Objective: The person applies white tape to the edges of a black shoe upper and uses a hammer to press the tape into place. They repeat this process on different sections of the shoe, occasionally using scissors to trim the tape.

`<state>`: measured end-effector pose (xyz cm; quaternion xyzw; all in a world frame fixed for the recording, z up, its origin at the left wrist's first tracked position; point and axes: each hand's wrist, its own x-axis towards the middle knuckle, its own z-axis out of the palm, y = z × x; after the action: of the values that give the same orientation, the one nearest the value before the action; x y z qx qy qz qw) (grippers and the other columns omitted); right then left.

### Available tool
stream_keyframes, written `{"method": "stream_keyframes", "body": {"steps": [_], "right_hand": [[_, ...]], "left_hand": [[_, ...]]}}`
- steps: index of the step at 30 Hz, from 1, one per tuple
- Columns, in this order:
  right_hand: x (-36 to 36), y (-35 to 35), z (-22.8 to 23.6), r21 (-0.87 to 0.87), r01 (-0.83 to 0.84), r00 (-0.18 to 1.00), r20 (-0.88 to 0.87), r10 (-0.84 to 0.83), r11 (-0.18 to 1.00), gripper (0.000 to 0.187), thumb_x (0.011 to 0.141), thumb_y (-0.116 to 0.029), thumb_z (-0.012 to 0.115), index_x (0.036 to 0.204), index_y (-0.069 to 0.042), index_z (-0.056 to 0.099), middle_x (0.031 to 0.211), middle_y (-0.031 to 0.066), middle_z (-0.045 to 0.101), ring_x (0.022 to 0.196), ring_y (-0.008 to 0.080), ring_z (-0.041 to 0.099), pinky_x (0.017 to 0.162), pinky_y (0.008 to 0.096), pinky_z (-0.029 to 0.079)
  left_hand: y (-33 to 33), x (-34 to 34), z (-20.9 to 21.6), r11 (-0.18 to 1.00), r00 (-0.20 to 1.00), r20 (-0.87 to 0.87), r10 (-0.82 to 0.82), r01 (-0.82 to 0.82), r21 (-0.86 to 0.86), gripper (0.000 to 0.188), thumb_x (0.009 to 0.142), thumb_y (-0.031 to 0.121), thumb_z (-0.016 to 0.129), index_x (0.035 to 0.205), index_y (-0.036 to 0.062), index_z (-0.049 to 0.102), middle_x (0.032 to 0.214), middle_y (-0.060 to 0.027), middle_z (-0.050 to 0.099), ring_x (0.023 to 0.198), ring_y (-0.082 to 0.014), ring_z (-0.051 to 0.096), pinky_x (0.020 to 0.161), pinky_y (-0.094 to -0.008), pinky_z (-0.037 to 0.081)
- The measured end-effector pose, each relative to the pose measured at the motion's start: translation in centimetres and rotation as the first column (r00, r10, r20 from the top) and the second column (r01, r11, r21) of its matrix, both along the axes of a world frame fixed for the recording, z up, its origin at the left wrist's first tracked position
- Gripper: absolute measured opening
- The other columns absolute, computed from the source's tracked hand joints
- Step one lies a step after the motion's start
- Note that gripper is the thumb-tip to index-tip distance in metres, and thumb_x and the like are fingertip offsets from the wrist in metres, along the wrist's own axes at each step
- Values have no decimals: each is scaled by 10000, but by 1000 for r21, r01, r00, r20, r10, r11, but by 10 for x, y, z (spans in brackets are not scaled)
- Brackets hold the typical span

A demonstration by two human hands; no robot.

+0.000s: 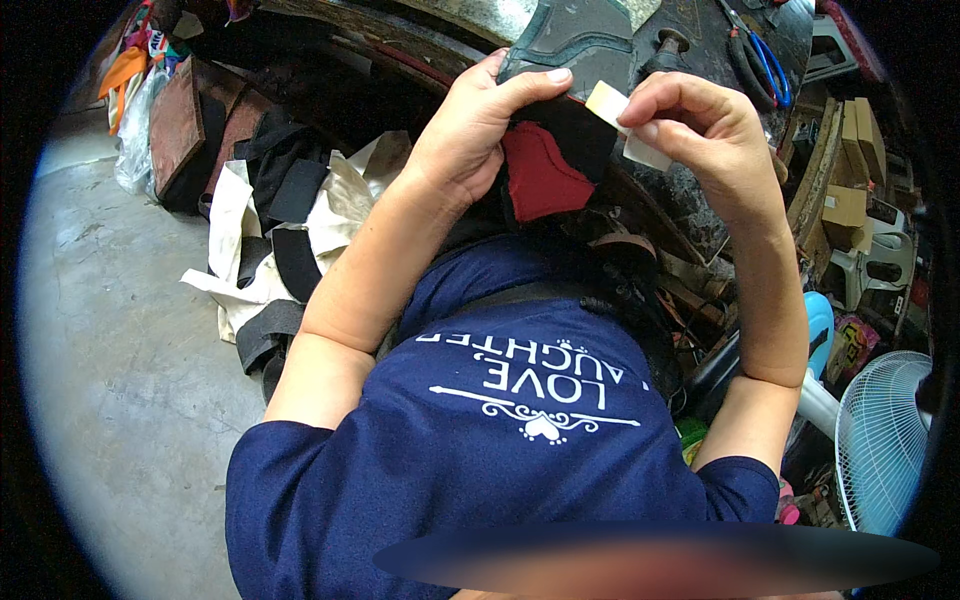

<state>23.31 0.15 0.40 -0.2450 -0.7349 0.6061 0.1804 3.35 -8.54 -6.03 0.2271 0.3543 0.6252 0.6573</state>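
My left hand (478,125) is closed on a flat black piece of material (572,132), its thumb lying across the top. A red panel (545,172) with a curved edge shows on the lower part of this piece. To the right, my right hand (705,125) pinches a small flat white strip (645,152) between thumb and fingers. One end of the strip looks yellowish and lies close to the black piece; I cannot tell whether they touch. Just beyond my left hand is a dark grey-green shaped piece (575,40) with stitched-looking curved lines.
Scissors with blue and black handles (765,70) lie on the dark worktop (690,30), near a dark metal knob (672,42). White and black scraps (290,220) are heaped at the left. At the right stand a fan (885,440) and cardboard boxes (845,215).
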Motion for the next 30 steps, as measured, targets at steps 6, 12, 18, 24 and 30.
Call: {"method": "stream_keyframes", "body": {"steps": [6,12,18,24,30], "right_hand": [[-5,3,-4,-12,-15,997,74,16,1000,110,859,-50,610,929,4,675,890,10,647,806,65,583,726,204,455],[-9,6,-4,-45,-15,996,84,19,999,125,849,-51,616,940,7,679,877,17,657,813,63,595,742,206,471],[-3,-2,-2,218,36,999,10,-39,975,179,826,27,554,972,26,658,894,28,656,829,71,607,764,226,497],[16,1,4,348,135,980,90,-177,928,168,894,-10,535,1006,0,659,909,16,651,849,78,600,775,217,475],[2,-4,-5,332,119,993,-16,-121,936,285,917,-268,657,1014,0,669,890,32,660,809,97,580,718,246,463]], "left_hand": [[1,0,3,1000,1000,-12,0,0,8,400,847,124,715,1192,3,555,1072,-83,666,949,-162,652,883,-299,516],[-3,5,10,998,994,-83,65,-63,26,580,716,19,819,1195,-45,498,1046,-130,657,941,-198,663,872,-316,543],[-5,4,13,986,974,-159,161,-150,74,571,695,-3,821,1176,-37,516,1024,-118,665,913,-185,665,862,-310,541],[-11,-7,19,985,984,-93,150,-140,100,505,705,-1,811,1142,-13,557,1017,-98,676,901,-168,667,857,-298,535],[-16,-3,32,987,991,-49,126,-121,106,504,712,5,805,1149,-13,554,1016,-102,677,910,-176,667,876,-306,530]]}}
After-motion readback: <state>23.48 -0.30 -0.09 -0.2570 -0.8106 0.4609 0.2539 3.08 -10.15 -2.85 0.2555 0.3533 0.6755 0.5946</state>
